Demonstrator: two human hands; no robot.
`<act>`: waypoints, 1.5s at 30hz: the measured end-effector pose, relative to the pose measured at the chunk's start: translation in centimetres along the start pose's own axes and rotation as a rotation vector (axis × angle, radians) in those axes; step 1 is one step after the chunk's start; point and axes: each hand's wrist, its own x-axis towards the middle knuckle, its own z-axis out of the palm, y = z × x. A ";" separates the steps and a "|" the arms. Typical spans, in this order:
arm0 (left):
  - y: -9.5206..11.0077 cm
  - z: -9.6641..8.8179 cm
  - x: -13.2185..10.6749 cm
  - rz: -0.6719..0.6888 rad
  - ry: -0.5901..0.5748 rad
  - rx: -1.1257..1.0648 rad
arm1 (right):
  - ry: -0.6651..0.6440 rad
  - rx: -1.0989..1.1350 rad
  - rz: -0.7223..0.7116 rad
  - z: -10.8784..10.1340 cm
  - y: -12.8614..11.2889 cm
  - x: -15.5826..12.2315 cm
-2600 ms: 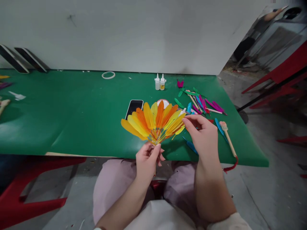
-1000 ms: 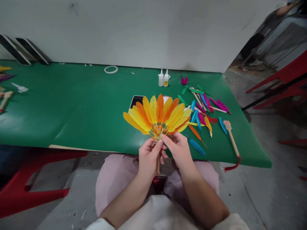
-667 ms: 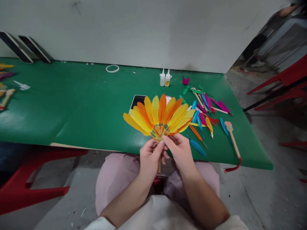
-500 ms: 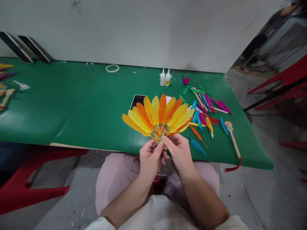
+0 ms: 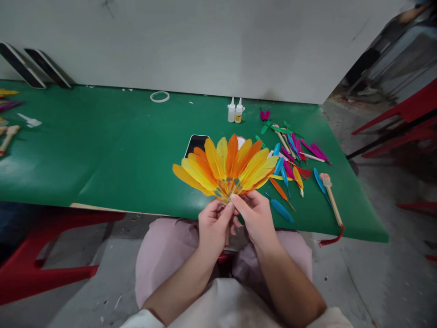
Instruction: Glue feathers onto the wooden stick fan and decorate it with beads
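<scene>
so the left hand [image 5: 212, 228] is wrapping shut around the thin wooden stick [image 5: 226, 238] just below the yellow-and-orange feather fan [image 5: 227, 167], which is spreading up and away over the green table [image 5: 102, 150] edge, with the right hand [image 5: 258, 219] pinching its base.

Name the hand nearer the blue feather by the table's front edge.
Right. The right hand is just left of the blue feather; the left hand, farther left, holds the feather fan.

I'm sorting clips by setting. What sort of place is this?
Probably a craft workshop: a green table strewn with loose feathers, two glue bottles, and a feather fan that the left hand and right hand hold at its base.
</scene>
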 end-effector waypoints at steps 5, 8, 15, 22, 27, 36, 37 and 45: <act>-0.2 -0.1 0.0 0.007 -0.007 0.002 | 0.002 -0.003 -0.006 0.0 0.0 0.0; -0.4 -0.2 0.0 0.005 -0.010 0.009 | -0.010 0.002 -0.012 0.0 0.1 0.0; -0.5 -0.4 0.0 0.008 -0.011 0.023 | -0.011 -0.002 -0.009 -0.1 0.3 0.0; -0.6 -0.2 0.1 -0.008 0.012 -0.017 | -0.011 -0.024 -0.003 0.0 0.2 0.0; -0.4 -0.1 0.2 -0.011 0.022 -0.029 | -0.019 -0.012 0.014 0.1 0.3 0.2; -0.1 0.4 0.4 -0.030 0.043 -0.020 | -0.003 0.019 0.017 0.0 0.2 0.5; -0.1 0.4 0.4 -0.033 0.041 -0.021 | -0.006 0.021 0.014 -0.1 0.2 0.6; 0.2 0.5 0.6 -0.027 0.074 -0.020 | -0.055 0.055 -0.046 -1.2 0.6 1.1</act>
